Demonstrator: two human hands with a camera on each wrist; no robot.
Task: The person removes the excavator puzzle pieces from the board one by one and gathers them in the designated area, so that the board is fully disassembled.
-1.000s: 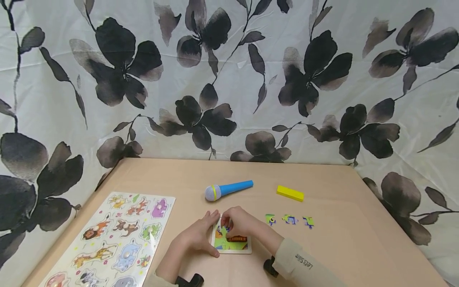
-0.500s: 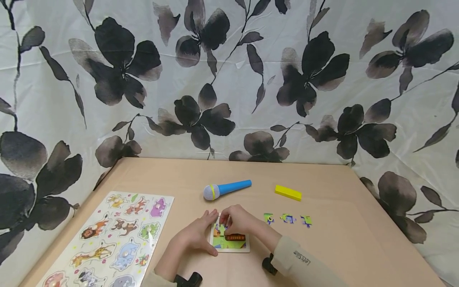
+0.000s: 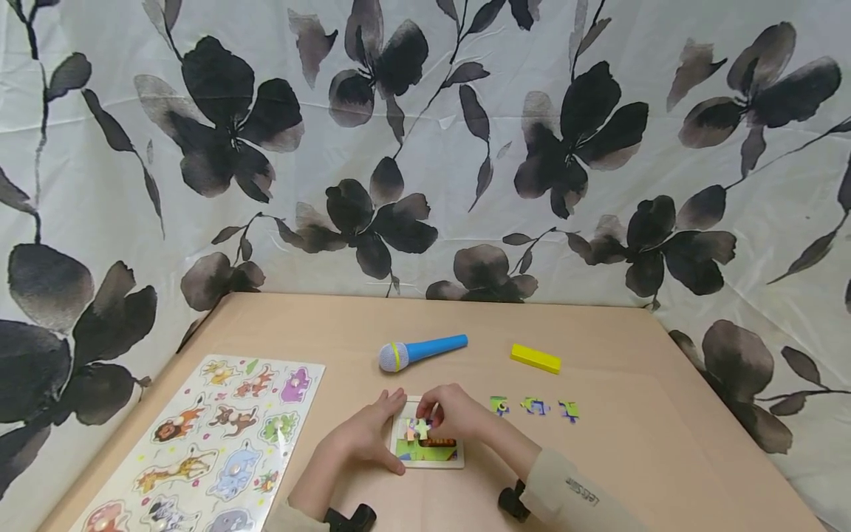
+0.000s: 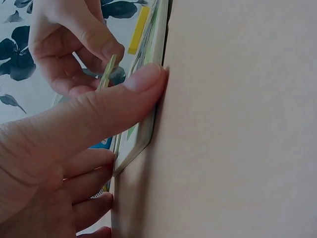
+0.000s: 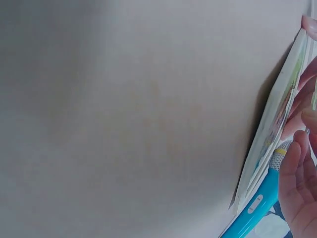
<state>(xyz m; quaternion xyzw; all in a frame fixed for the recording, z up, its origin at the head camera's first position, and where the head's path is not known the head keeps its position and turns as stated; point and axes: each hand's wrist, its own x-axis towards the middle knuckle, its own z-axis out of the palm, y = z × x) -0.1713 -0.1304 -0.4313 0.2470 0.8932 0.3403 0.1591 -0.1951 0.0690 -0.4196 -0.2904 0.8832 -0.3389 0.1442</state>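
A small jigsaw board (image 3: 435, 465) with a pale frame and a partly filled green picture lies on the table. My left hand (image 3: 362, 436) grips it along its left side, thumb at the near corner and fingertips at the far one. In the left wrist view this thumb (image 4: 119, 101) lies against the frame's edge. Over the board, my right hand (image 3: 455, 412) pinches a jigsaw piece (image 3: 422, 428), which stands tilted between thumb and fingers, seen edge-on as a thin yellow-green piece (image 4: 107, 72) in the left wrist view. The right wrist view shows mostly bare tabletop.
Three loose jigsaw pieces lie in a row right of the board, the middle piece (image 3: 535, 406) among them. Behind are a blue toy microphone (image 3: 435, 347) and a yellow block (image 3: 535, 358). A sheet of cartoon animals (image 3: 226, 442) covers the table's left side.
My right hand has drawn back slightly to the right, and the pinched piece now shows more clearly above the board. The left hand keeps its place on the board.
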